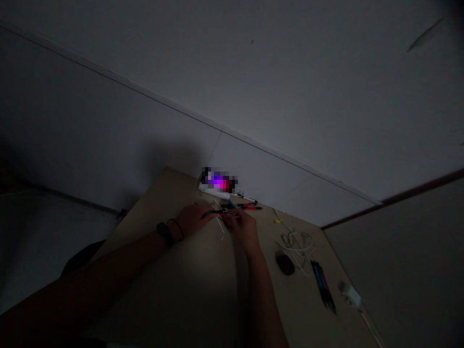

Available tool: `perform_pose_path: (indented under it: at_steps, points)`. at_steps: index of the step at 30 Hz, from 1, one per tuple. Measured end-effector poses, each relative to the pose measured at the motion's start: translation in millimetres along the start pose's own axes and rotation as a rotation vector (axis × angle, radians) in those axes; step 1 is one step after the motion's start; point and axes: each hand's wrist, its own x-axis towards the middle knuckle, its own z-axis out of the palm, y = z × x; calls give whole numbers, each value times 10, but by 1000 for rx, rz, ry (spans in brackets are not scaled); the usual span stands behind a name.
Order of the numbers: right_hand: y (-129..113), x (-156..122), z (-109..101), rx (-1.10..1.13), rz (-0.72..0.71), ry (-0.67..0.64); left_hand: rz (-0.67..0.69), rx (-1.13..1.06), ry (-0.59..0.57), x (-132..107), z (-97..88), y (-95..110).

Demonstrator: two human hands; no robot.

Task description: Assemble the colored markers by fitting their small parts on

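Dim shot, detail poor. Small tool [213,212] w/ blue grip lies low over the table [203,295] near its far edge, btwn both hands. Its long axis runs approx left-right across the pic, right end a touch higher, pointing toward the R hand. A thin white stick [220,225] crosses under it, running near-to-far, lower end toward the person. L hand [194,220] comes in from the left, fingers curled shut round the tool's blue end, knuckles up; dark watch [165,233] plus a thin band on that wrist. R hand [242,226] comes in from below, fingers bunched together at the tool's right end, tips touching it. Whether they also pinch the stick: too dark to tell. Just past the hands, a pair of red-and-black pens [251,207] lie side by side, pointing right. Beyond those, a white box [213,189] w/ a blurred purple-pink glow on top, by the wall. To the right, well apart from the hands: loose coil of white cable [300,241], dark oval lump [285,264] just below it, long dark thing w/ red and blue stripes [324,286], white plug [350,293] near the table's right edge.
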Motion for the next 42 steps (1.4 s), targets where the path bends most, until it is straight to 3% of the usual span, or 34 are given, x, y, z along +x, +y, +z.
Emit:
perform_pose_path:
  at_steps: [5,15,25,35,42]
  points:
    - [-52,7,-27,34,-75,72,19,1,7,1,-7,-8]
    - [-75,7,7,59,-120,-15,52,-5,16,-6,3,-12]
    - [-14,12,98,184,-4,-5,59,-62,33,-1,-25,2]
    - [22,-18,249,39,-76,13,36,-46,74,-5,0,13]
    - [3,-11,307,2,-36,111,138,-83,134,-12,19,16]
